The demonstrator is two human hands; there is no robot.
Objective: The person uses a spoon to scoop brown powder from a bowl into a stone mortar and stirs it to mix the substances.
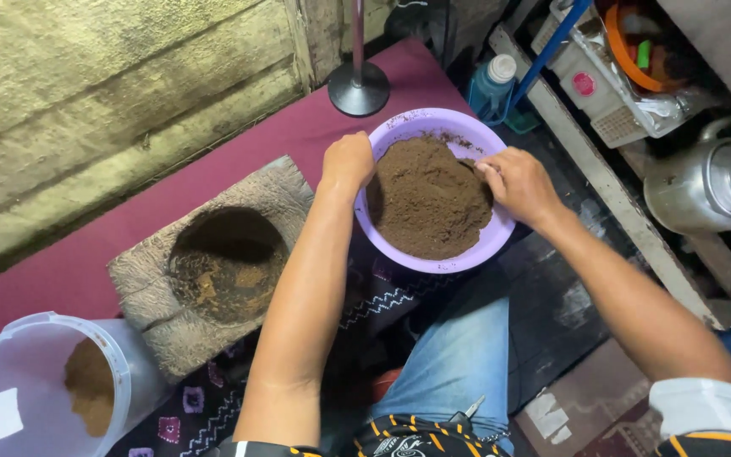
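Jeans (458, 355) fill the near edge, with a clear plastic tub (27, 385) holding some brown powder at the near left and a wooden mortar (213, 262) behind it. Farther, the purple bowl (433, 190) of brown powder (429, 199) sits between both hands. The left hand (347, 162) curls closed on its rim, the right hand (518, 182) presses bunched fingers into the powder; beyond stands a black lamp base (359, 86).

Left hand (347, 161) grips purple bowl (433, 258) rim; right hand (516, 182) in brown powder (429, 199).
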